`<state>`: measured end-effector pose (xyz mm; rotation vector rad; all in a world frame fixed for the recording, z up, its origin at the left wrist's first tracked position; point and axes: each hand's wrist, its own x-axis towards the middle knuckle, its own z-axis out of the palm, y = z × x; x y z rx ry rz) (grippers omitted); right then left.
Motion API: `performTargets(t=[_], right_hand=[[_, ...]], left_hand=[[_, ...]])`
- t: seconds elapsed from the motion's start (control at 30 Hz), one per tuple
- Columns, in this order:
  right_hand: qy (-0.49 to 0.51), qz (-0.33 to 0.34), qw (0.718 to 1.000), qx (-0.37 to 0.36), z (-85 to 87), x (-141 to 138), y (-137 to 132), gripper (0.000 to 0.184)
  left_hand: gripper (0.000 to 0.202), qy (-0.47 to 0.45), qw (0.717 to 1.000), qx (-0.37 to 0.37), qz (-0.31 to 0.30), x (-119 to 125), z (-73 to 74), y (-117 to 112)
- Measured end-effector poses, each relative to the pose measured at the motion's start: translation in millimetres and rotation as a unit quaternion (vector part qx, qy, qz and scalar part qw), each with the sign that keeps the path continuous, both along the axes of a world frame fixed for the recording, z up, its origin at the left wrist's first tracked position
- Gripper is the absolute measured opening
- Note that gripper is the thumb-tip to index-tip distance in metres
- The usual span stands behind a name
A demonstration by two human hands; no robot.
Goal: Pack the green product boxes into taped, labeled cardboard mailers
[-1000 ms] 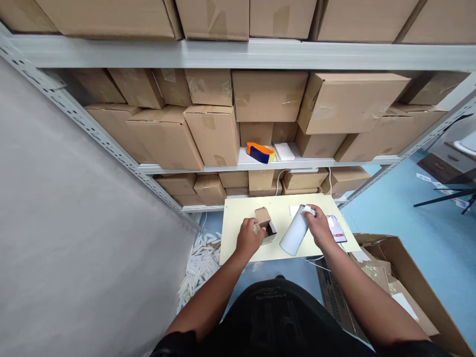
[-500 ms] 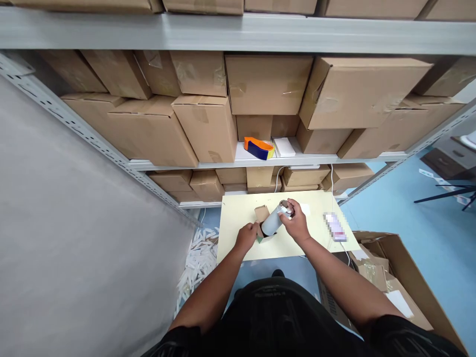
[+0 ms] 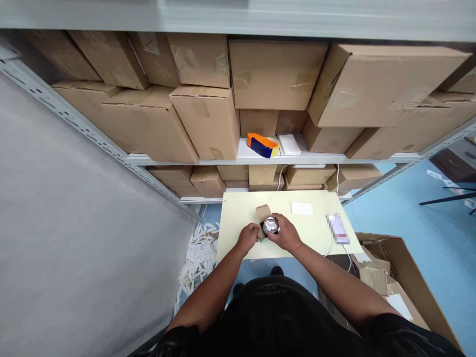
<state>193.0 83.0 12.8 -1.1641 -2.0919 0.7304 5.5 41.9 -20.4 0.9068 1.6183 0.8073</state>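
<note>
On the pale desk [image 3: 238, 206], between your hands, the cup [image 3: 271, 224] sits in the mouth of the small box [image 3: 263, 212]. A second ago you held it clear of the box, then leaning partly in; now its pale body is out of sight, so most of it seems to be inside. Only a round, mirror-bright silver end shows. Your right hand [image 3: 285, 234] is part-open, thumb and fingers curled around that end. Your left hand [image 3: 248, 238] is nearly closed, gripping the box's left edge. One brown flap stands open beyond the cup. Farther right lie a white card [image 3: 301, 208] and a blurred-out phone [image 3: 338, 229].
</note>
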Motion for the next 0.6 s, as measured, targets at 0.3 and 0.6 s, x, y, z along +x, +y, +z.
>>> performTargets(t=[0.3,0.6], right_hand=[[-0.138,0.064,0.987,0.047,-41.1,12,-22,0.063],[-0.147,0.054,0.984,0.085,-26.4,0,-19,0.019]], left_hand=[[0.028,-0.02,1.0,0.014,0.012,3,-8.6,-8],[0.032,0.001,0.999,0.031,0.013,6,-12.3,-12]])
